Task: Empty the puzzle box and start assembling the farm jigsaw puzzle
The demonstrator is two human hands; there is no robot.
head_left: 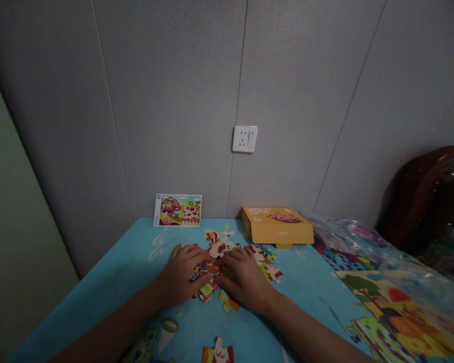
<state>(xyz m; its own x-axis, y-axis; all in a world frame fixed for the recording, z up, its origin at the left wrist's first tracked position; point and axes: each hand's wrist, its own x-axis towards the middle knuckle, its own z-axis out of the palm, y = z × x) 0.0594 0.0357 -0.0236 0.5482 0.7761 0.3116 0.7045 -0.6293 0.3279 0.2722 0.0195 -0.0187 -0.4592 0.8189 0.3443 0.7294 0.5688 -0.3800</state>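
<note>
Loose puzzle pieces [206, 291] lie in a pile on the blue patterned table cover [124, 262]. My left hand [183, 275] rests over the pile's left side, its fingers apart and touching pieces. Over the middle and right of the pile is my right hand [245, 277], fingers spread and bent down onto the pieces. Neither hand has a piece lifted; what lies under the palms is hidden. A separate puzzle piece [221, 353] sits at the near edge of the view.
A farm picture card [179, 210] leans against the wall at the back left. Right of it stands a yellow box [282, 231]. Clear plastic wrap [355, 237] and colourful picture sheets [397, 312] cover the right side. A white socket [244, 139] is on the wall.
</note>
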